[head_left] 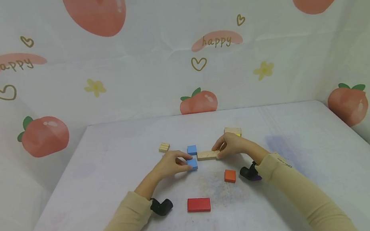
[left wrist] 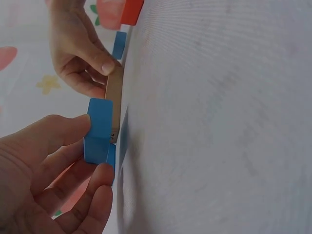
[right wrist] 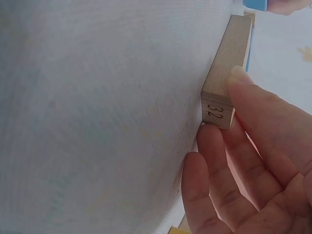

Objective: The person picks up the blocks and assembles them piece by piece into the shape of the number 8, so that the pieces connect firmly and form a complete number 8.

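Note:
Between the thumb and fingers of my left hand (head_left: 171,163) is a small blue block (left wrist: 99,129), held over the white table in the left wrist view. My right hand (head_left: 232,144) pinches the near end of a long plain wooden block (right wrist: 226,63), marked 32 on its end face. That wooden block lies low along the tabletop, pointing toward the blue pieces. Just behind the held one, a second blue block (head_left: 192,149) sits at the wooden block's left end. My right fingers cover part of the wooden block in the head view.
Nearer me lie a red rectangular block (head_left: 198,205) and an orange block (head_left: 230,175). A ridged wooden block (head_left: 164,147) stands at the back left. Behind my right hand are another wooden block (head_left: 232,129) and a yellow piece (head_left: 238,135). Something purple (head_left: 256,178) shows under my right wrist camera.

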Demonstrator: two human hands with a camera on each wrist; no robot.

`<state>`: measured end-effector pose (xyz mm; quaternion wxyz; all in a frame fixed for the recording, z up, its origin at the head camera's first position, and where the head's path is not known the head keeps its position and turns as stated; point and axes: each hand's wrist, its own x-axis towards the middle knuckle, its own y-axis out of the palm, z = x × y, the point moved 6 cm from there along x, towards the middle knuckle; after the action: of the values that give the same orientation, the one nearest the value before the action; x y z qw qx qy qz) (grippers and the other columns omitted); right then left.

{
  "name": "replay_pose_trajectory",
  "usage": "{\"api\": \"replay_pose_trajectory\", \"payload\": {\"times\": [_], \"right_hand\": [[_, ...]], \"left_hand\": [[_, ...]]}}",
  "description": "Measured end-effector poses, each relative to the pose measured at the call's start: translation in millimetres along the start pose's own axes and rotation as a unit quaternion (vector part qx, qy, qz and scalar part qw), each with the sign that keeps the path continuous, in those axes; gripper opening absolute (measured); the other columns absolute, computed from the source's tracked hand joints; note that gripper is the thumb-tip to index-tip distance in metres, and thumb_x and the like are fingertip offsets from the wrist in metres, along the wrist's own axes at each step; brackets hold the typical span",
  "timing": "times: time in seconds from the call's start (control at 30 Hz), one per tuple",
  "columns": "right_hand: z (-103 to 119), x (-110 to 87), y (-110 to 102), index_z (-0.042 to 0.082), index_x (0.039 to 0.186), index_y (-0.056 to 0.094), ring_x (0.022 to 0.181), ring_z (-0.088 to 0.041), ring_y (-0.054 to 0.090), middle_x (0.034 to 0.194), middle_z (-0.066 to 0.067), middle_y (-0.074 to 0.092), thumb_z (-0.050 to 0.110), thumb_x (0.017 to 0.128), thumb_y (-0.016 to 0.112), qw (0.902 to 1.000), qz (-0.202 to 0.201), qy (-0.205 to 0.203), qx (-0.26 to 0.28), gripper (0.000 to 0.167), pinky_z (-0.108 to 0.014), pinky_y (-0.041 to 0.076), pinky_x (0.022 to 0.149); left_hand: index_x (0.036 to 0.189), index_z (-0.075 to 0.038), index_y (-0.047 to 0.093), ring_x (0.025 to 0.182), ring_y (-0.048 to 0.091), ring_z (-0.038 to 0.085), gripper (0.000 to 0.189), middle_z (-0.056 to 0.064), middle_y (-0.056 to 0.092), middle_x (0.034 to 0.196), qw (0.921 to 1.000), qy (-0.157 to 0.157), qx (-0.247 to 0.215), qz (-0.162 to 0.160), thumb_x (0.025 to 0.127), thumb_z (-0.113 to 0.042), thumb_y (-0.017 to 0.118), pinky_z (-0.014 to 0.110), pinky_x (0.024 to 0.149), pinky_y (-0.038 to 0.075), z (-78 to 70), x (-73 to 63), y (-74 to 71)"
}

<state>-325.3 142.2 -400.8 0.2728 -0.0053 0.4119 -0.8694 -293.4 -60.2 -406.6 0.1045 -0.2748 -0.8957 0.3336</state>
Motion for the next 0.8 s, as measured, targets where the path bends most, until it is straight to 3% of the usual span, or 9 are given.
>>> {"api": "replay_pose_trajectory", "payload": {"times": [0.8], "right_hand": [[0.5, 0.4, -0.1, 0.001, 0.105, 0.07, 0.095, -0.023, 0.065, 0.109, -0.016, 0.068, 0.01, 0.079, 0.072, 1.0, 0.002, -0.002, -0.004, 0.027, -0.034, 0.053, 0.084]], "left_hand": [[0.11, -0.002, 0.067, 0.074, 0.058, 0.007, 0.03, 0.014, 0.067, 0.106, 0.9998, -0.017, 0.002, -0.001, 0.081, -0.013, 0.07, 0.017, 0.066, 0.046, 3.4, 5.2, 5.4]]}}
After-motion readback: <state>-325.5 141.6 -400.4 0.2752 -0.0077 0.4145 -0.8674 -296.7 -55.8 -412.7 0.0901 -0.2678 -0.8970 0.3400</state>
